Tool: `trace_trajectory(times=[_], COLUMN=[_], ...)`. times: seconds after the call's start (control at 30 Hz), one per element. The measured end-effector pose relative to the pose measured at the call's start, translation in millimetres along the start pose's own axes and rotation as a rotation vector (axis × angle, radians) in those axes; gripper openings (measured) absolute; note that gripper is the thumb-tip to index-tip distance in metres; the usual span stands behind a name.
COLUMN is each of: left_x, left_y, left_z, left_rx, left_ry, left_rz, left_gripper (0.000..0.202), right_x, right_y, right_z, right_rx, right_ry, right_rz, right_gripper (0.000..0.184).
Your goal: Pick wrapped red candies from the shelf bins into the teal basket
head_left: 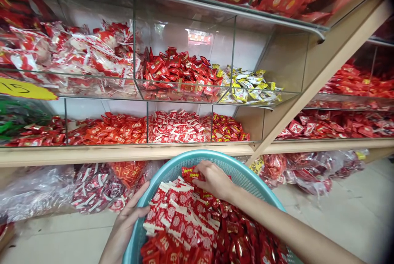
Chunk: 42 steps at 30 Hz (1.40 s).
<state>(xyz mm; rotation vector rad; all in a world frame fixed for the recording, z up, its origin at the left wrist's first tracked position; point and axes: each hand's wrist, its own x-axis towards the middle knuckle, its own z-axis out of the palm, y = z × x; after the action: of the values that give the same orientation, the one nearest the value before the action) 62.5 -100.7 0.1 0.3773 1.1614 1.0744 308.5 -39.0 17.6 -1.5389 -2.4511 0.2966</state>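
A teal plastic basket (271,198) with mesh sides holds piles of wrapped candies. My left hand (125,219) grips its left rim, the thumb over the edge and the fingers outside. Inside, near the far side, my right hand (212,178) has its fingers curled on red candies with yellow lettering (188,172); its palm side is hidden. Red-and-white candies (175,210) fill the middle left of the basket. Dark red shiny candies (240,235) lie at the right, partly under my right forearm. Orange-red candies (166,249) are nearest me.
Ahead stands a wooden shelf (117,154) with glass-divided bins. Lower bins hold red-and-white candies (178,126) and red-and-yellow candies (227,127). A slanting wooden upright (323,67) divides the shelving. Plastic bags of candy (95,186) sit beneath on the tiled floor (74,237). A yellow price tag (24,88) hangs left.
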Motion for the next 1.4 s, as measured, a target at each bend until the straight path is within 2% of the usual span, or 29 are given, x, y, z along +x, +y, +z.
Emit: trace_trajectory(times=[0.33,0.47,0.67,0.97,1.07,1.17,1.23,1.3,1.33,1.4], left_x=[-2,-3,-3,0,5,11,13,15,15,16], left_y=[1,2,2,1,0,-2,-4,-5,-6,-6], left_z=[1.8,4.6,3.8,0.1,-4.4,-9.0,-10.8,-11.4,-11.3,-10.3], left_rx=[-0.041,-0.076,-0.066,-0.004,0.009,0.062,0.083,0.092,0.095,0.099], left_ry=[0.002,-0.008,-0.008,0.0,-0.006,0.028,0.049,0.055,0.054,0.046], left_rz=[-0.018,-0.036,-0.037,0.011,0.014,0.064,0.092,0.1,0.102,0.099], left_gripper=[0.066,0.068,0.069,0.067,0.069,0.065,0.063,0.062,0.063,0.062], right_x=[5,9,13,9,9,10,14,22,28,42], right_y=[-6,-5,-5,-7,-7,3,22,49,65,95], right_z=[7,10,11,12,-3,-32,-54,-73,-80,-86], right_rx=[0.002,0.008,-0.03,0.037,0.098,0.127,0.111,0.072,0.055,0.076], right_ry=[-0.031,-0.074,-0.026,0.034,0.128,0.324,0.479,0.574,0.574,0.416], right_rz=[0.097,0.093,0.092,0.128,0.079,0.016,0.012,0.052,0.084,0.158], right_gripper=[0.019,0.019,0.018,0.029,0.032,0.033,0.031,0.027,0.023,0.013])
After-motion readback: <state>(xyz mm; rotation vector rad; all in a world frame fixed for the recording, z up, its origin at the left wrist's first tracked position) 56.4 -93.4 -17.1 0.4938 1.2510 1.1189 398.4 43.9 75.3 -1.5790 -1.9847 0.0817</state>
